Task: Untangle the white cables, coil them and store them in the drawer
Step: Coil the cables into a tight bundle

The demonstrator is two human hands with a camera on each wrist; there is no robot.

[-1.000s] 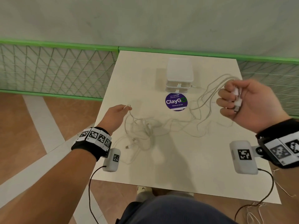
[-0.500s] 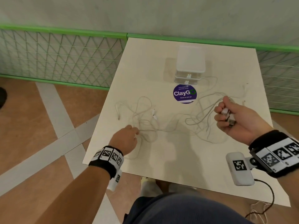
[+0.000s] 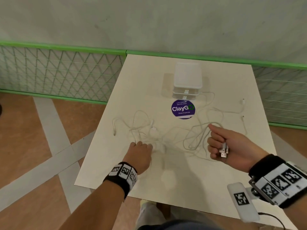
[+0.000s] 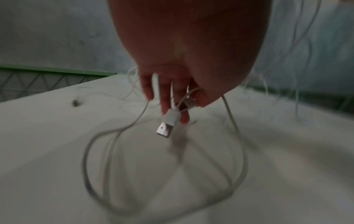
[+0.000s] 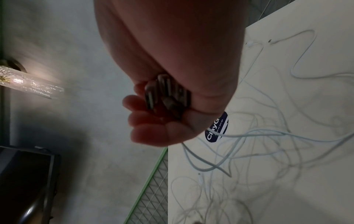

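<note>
Several thin white cables (image 3: 197, 135) lie tangled across the cream table (image 3: 207, 188), with more loops on the left (image 3: 141, 123). My left hand (image 3: 146, 146) is low over the near middle of the tangle. In the left wrist view my left hand (image 4: 172, 109) pinches a cable just behind its USB plug (image 4: 166, 126), which hangs a little above the table. My right hand (image 3: 216, 146) is curled round a bundle of USB plugs (image 3: 223, 151), seen in the right wrist view as dark plug ends (image 5: 166, 97), and cables trail from it. The white drawer unit (image 3: 187, 83) stands at the back, both drawers shut.
A round purple ClayGo sticker (image 3: 182, 109) lies in front of the drawer unit. Loose cable ends (image 3: 242, 102) rest near the table's right side. A green mesh fence (image 3: 58, 73) runs behind and left of the table. The table's left edge is close to my left wrist.
My left hand let go of the cable end at the far left, came back to the tangle's near middle and took a USB-plug cable. My right hand sank lower, still holding its plugs.
</note>
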